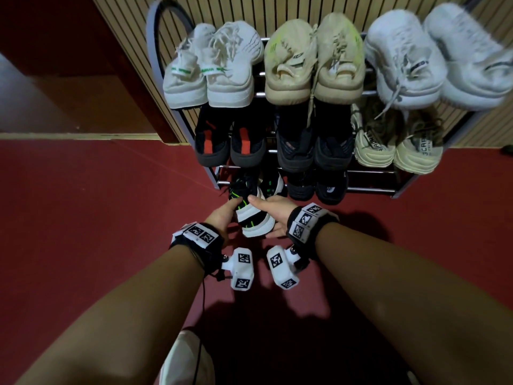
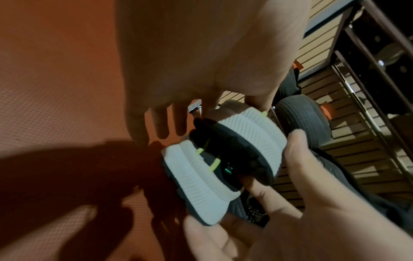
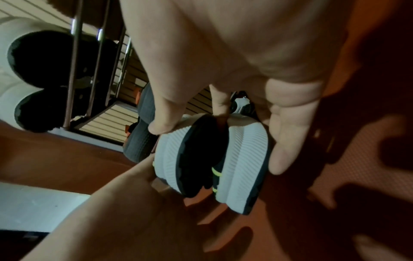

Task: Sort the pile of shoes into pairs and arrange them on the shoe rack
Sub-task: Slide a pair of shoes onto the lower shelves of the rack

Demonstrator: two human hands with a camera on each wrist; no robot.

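1. Left hand (image 1: 222, 218) and right hand (image 1: 273, 215) meet at the front of the shoe rack (image 1: 369, 188), low, just above the red floor (image 1: 97, 204). Between them: a pair of black shoes with white ribbed soles and neon-green marks (image 1: 254, 220)
2. Left hand: thumb on top of the pair's left side, fingers curled down its outer flank; grasping the pair. Wrist view shows the fingers (image 2: 161, 123) hanging past the sole edge
3. Right hand: thumb laid across the top, palm and fingers cupped under and along the right sole; grasping the same pair (image 3: 212, 162)
4. The two shoes are pressed together, one sole against the other shoe's side, heels toward the person, toes toward the rack. Long axis runs front to back, tilted down toward the bottom tier
5. Toes sit at the left end of the bottom tier, touching or just over its front bar; cannot tell which
6. Just to the right on that tier: a black pair (image 1: 316, 187). Bare rails lie further right
7. Middle tier holds black-and-orange shoes (image 1: 230, 140), a dark pair (image 1: 311, 145) and cream knit shoes (image 1: 394, 145); top tier three pale pairs, overhanging the front
8. Left of the rack: open red floor, then a wall edge
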